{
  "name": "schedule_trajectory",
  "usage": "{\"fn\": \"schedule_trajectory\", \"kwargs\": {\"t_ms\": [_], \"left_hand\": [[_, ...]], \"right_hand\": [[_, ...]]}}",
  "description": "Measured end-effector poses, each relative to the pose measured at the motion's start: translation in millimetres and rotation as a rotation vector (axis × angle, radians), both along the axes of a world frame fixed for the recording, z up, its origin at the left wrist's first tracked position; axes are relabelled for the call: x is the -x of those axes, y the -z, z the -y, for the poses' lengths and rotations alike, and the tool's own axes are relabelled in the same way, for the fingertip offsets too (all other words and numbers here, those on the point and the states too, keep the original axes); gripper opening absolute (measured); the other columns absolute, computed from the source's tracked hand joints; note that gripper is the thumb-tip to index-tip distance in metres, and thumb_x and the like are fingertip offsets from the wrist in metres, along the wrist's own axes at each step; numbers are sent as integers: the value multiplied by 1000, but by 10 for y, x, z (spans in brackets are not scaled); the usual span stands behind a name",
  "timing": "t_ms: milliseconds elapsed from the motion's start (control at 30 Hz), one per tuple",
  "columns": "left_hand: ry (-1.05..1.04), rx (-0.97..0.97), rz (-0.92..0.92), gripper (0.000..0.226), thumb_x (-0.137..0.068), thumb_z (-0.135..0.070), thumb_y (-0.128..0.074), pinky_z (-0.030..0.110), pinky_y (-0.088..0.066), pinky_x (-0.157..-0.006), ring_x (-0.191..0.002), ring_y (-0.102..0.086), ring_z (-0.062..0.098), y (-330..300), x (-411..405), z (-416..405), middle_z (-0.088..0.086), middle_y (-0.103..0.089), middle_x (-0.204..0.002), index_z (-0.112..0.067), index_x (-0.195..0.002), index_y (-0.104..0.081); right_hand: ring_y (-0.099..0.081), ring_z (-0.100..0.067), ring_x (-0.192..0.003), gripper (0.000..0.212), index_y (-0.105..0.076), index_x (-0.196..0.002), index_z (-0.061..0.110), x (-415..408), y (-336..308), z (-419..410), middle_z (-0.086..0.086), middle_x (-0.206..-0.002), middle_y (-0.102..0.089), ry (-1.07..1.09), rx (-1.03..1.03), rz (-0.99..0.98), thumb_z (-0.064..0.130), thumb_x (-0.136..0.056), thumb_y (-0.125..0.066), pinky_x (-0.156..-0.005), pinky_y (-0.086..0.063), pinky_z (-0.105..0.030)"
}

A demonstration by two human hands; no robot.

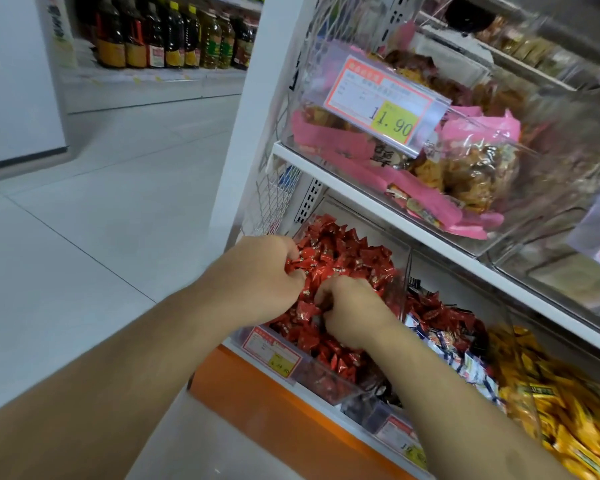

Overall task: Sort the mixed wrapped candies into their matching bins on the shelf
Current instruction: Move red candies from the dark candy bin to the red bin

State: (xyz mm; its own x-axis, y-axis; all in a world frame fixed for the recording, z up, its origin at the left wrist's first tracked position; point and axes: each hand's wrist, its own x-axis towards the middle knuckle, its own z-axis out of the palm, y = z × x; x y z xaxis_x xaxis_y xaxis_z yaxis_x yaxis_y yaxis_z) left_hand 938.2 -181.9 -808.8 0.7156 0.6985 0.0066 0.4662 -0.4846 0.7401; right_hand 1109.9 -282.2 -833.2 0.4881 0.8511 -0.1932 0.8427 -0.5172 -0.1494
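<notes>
A clear bin on the lower shelf is heaped with red wrapped candies. Both of my hands are down in that heap. My left hand has its fingers curled into the red candies at the bin's left side and grips some of them. My right hand sits just right of it, fingers curled down round red candies in the middle of the bin. The fingertips of both hands are hidden among the wrappers.
Right of the red bin stands a bin of mixed red and blue-white candies, then a bin of yellow candies. The shelf above holds pink-wrapped snacks behind a price tag. Oil bottles line a far shelf across the tiled floor.
</notes>
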Motion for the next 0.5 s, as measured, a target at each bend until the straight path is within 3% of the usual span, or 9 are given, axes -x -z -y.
{"fn": "schedule_trajectory", "kwargs": {"t_ms": [100, 200, 333, 433, 500], "left_hand": [[-6, -4, 1, 32, -99, -46, -59, 39, -61, -82, -95, -72, 11, -8, -5, -1, -4, -72, -95, -35, -129, -60], [0, -4, -1, 32, -98, -46, -59, 40, -61, -81, -94, -73, 11, 12, -6, 1, -4, -74, -97, -35, -128, -60], [-6, -15, -5, 31, -98, -47, -59, 38, -61, -80, -93, -73, 11, 11, 5, 7, -4, -74, -96, -37, -127, -61], [-15, -29, -19, 31, -98, -48, -59, 35, -60, -80, -93, -71, 10, 4, -6, 17, -6, -72, -99, -38, -127, -60], [-16, -30, -19, 32, -98, -48, -59, 33, -59, -80, -97, -70, 9, 4, -12, 19, -6, -72, -108, -38, -129, -60]], "right_hand": [[-66, -22, -101, 31, -72, -118, 26, -59, -18, 24, -5, -114, -68, 31, -2, -19, 20, -88, -75, -85, -58, -31], [-67, -23, -101, 44, -68, -128, 28, -91, 6, -1, -6, -122, -65, 46, 22, -36, 11, -87, -71, -82, -60, -32], [-64, -13, -115, 51, -68, -128, 34, -175, 58, -63, 6, -127, -68, 47, 2, -93, 6, -86, -72, -89, -57, -25], [-68, -4, -107, 66, -71, -125, 32, -187, -9, -66, 13, -119, -73, 42, -10, -322, -16, -84, -53, -77, -62, -27], [-73, -7, -96, 76, -69, -128, 29, -185, -66, -53, 11, -120, -73, 34, -12, -427, -25, -81, -42, -60, -55, -25]]}}
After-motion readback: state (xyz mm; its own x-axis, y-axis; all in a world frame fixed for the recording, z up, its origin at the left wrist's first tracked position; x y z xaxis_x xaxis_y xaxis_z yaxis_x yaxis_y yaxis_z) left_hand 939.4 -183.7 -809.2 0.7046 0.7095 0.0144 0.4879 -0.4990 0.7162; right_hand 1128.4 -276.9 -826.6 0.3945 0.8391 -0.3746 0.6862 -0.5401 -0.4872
